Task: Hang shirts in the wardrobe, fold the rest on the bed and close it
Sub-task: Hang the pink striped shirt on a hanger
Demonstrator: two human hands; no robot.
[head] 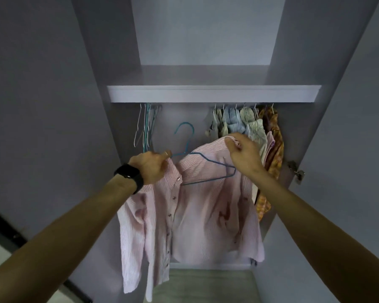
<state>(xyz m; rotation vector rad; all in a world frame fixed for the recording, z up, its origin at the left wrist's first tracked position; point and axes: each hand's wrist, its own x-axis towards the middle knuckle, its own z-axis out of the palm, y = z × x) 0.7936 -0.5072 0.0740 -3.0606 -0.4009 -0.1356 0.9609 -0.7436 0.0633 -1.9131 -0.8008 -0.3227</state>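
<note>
A pink striped button shirt hangs open in front of the wardrobe, partly draped over a blue wire hanger. My left hand, with a black watch on the wrist, grips the hanger's left arm together with the shirt's left shoulder. My right hand pinches the shirt's collar edge above the hanger's right end. The hanger's hook points up, free of the rail. Its right arm lies over the shirt's inside.
Several empty hangers hang at the rail's left. Hung shirts crowd the right side, an orange patterned one outermost. A white shelf sits just above. The open door's hinge is at the right. The rail's middle has a gap.
</note>
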